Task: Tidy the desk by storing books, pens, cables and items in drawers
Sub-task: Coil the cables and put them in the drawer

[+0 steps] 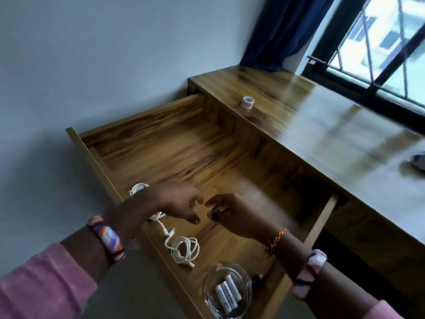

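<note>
Two hands hover over the open drawer (161,143), fingertips nearly meeting. Left hand (170,203) has fingers loosely curled and pointing down, nothing visibly pinched. Right hand (232,215) has fingers bent inward, a pale glint by one finger, maybe a ring; cannot tell if it holds anything small. Both are motion-blurred.

Already in the drawer: a coiled white cable (184,249) near the left wall, a second white cable (138,188) partly under the left wrist, and a glass dish (226,288) with three batteries (227,293) at the near end. A tape roll (247,102) sits on the desk (322,125), well apart from the hands, not yet stored.

Risks, as I judge them:
- Left wrist is right over the cable; pulling back could snag it and drag it over the drawer wall.
- Shutting the drawer hard could slide the dish and spill the batteries.
- A loose cable plug could catch at the drawer edge on closing.
- Tape roll could get forgotten or roll off if knocked.

Hard to see: a dark object (257,278) just beside the dish, half covered by the right forearm, unidentifiable. A grey thing (417,161) at the frame's right edge is cut off. The drawer's near end is out of view, and the desk surface is smeared by blur and glare.
</note>
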